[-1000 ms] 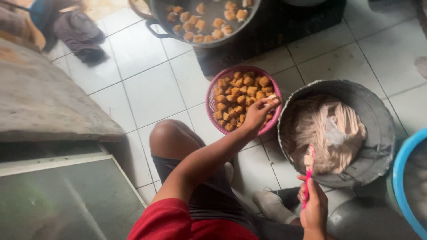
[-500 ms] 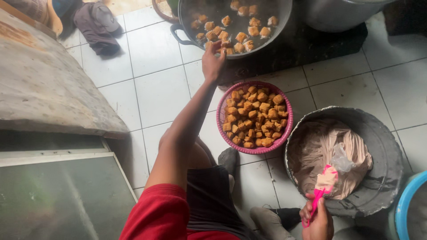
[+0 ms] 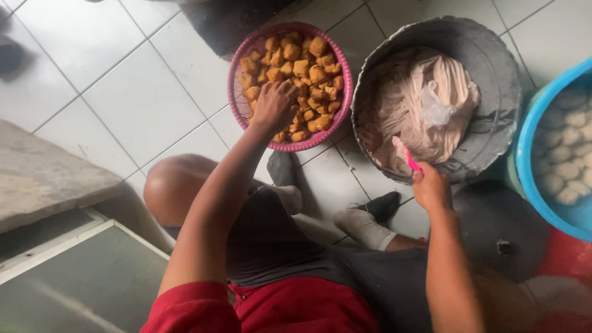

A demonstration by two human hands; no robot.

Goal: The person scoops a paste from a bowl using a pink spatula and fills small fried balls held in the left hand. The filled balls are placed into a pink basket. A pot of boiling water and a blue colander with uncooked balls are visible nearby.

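While the person is sitting on the white tiled floor [image 3: 123, 92], the left hand [image 3: 274, 105] is reaching into a pink woven basket [image 3: 237, 68] and resting on the heap of golden-brown fried tofu pieces [image 3: 308, 65] inside it. The fingers are curling down among the pieces; whether they are pinching one cannot be told, since the back of the hand is hiding the fingertips. The right hand [image 3: 431, 188] is closing around the handle of a pink spatula [image 3: 404, 154], whose blade is coated in pale paste and is lying at the near rim of a grey metal basin [image 3: 493, 117]. This basin is standing just right of the basket, nearly touching it, and is holding a mound of pinkish-beige paste [image 3: 413, 105] with a scrap of clear plastic [image 3: 435, 111] lying on top. At the right edge, a blue tub [image 3: 533, 123] is holding pale round balls [image 3: 564, 148]. The person is wearing a red shirt [image 3: 296, 308] and dark shorts [image 3: 277, 246], with the bare left knee [image 3: 172, 191] raised beside a grey stone slab [image 3: 49, 179].
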